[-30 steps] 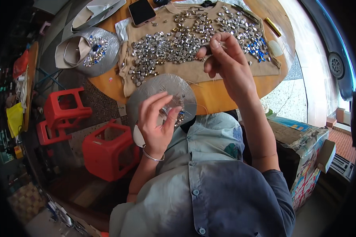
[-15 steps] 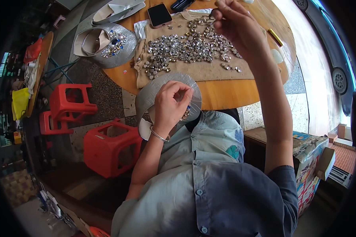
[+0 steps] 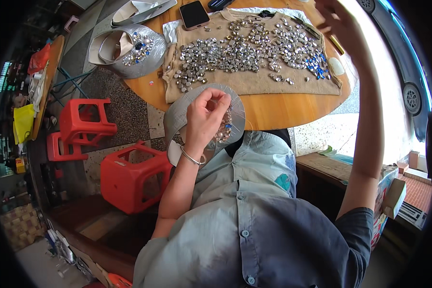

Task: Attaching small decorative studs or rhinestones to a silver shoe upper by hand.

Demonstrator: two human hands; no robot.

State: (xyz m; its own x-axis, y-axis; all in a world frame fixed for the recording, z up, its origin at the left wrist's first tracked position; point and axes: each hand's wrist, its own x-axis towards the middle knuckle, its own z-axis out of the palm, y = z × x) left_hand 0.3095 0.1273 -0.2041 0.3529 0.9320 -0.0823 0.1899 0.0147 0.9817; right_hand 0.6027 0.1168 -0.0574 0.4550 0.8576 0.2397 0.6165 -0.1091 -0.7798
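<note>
A silver-grey sun visor [image 3: 175, 115] rests at my lap by the table's front edge, a cluster of clear, gold and blue stones [image 3: 224, 128] sewn on its brim. Over that brim my left hand [image 3: 204, 120] is closed, thumb and forefinger pinched together; whatever sits between them is too small to make out. A fine thread-like line shows beside the brim's right edge. My right hand [image 3: 340, 24] is raised high at the upper right, partly cut off by the top edge, with its fingers blurred. I cannot make out whether it holds anything.
Loose rhinestones [image 3: 216, 57] cover a tan cloth [image 3: 269, 86] on the round wooden table [image 3: 278, 113]. Blue stones [image 3: 317, 65] lie at its right. Left of the cloth is another decorated visor [image 3: 151, 62]; a phone [image 3: 194, 15] lies behind. Red stools [image 3: 129, 180] stand at left.
My right hand has moved right and upward, off the cloth, uncovering the stones and blue pieces on the right. My left hand stays pinched at the visor, turned slightly, showing more of the bead cluster.
</note>
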